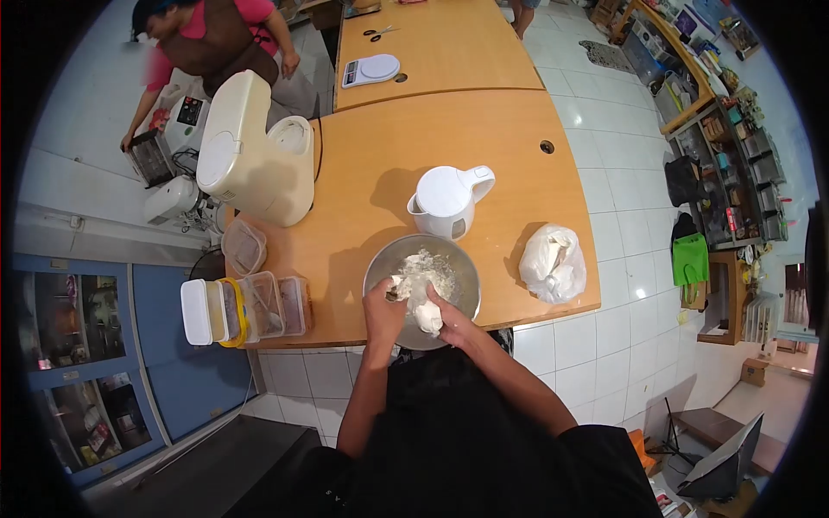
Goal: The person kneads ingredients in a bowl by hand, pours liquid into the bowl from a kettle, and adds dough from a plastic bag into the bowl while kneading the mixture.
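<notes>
A metal bowl (pixel 467 285) sits at the near edge of the wooden table, with pale, floury dough (pixel 427 281) in it. Over the bowl's left part is my left hand (pixel 385 309), its fingers closed on the dough's left side. My right hand (pixel 451 320) grips a smooth lump of the dough at the bowl's near right. Between the hands the dough looks loose and crumbly. Just beyond the bowl stands a white electric kettle (pixel 446 200), its handle toward the right. To the right lies a plastic bag (pixel 553 264) with something white inside.
A large cream mixer (pixel 259 160) stands at the table's left. Plastic containers (pixel 263 302) line the near left corner. Farther back are a white scale (pixel 373 70) and scissors (pixel 380 34). A person (pixel 226 43) in a brown apron is at the upper left.
</notes>
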{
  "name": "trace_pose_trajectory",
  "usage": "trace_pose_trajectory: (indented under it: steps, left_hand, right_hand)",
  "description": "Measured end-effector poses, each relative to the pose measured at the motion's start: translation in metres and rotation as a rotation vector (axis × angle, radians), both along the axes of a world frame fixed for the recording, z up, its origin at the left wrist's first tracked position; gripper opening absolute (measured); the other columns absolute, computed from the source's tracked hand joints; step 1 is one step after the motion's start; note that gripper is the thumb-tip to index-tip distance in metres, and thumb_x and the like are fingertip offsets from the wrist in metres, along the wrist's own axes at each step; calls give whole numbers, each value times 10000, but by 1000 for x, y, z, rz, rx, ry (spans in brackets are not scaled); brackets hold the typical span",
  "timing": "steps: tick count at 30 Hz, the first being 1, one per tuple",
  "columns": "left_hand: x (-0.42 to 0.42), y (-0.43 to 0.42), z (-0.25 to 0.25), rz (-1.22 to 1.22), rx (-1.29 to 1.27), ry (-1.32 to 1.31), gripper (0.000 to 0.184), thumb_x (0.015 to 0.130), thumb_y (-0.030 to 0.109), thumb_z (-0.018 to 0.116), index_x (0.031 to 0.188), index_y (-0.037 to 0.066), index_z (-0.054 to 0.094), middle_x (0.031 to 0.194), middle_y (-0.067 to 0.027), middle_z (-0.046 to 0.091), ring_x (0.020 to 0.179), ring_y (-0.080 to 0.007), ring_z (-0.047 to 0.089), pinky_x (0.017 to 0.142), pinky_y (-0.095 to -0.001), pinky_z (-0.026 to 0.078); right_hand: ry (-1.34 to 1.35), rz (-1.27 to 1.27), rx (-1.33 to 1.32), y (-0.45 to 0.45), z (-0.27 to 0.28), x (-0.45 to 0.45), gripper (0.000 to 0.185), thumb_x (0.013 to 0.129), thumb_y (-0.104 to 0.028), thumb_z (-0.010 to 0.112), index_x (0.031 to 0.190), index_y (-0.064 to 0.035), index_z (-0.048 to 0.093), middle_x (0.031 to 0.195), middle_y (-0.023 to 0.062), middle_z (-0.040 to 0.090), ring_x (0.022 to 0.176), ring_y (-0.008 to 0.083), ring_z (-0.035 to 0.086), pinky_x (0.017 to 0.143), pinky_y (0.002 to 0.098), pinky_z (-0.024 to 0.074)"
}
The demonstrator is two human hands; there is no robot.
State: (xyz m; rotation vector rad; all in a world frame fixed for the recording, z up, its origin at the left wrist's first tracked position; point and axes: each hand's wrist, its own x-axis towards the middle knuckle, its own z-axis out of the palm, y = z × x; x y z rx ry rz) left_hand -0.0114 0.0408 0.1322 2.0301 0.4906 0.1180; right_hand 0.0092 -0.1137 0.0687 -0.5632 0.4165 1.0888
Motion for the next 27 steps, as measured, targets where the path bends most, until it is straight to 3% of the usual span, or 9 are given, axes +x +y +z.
trace_pose_trajectory:
  steps: [11,16,22,27]
  left_hand:
    - [-4,0,3,-8,20,18,235,769,-4,692,1003,-19,703,857,-148,730,794,-171,696,700,-318,522]
    - [-12,11,0,-33,-29,26,268,753,-50,633,1013,-36,697,845,-142,723,783,-164,685,699,-316,524]
    - [-21,19,-6,-22,-31,45,296,748,-70,579,1020,-46,692,828,-140,713,755,-158,671,675,-307,519]
    - [-23,16,-5,6,-73,23,289,758,-63,572,1021,-48,691,822,-134,712,745,-156,665,670,-304,515]
  right_hand:
    - [-14,-2,-22,3,-1,-1,572,995,-525,494,1394,-115,493,1276,45,626,1120,176,617,954,358,505]
    - [-26,30,-60,5,16,-4,568,995,-510,507,1395,-108,491,1282,55,620,1129,179,611,955,358,505]
    - [5,15,3,12,-6,-11,518,1002,-486,503,1372,-124,519,1221,38,651,1056,179,638,919,357,516]
    - [12,41,-46,12,-5,-11,561,993,-485,534,1387,-86,499,1275,59,620,1127,187,605,983,363,483]
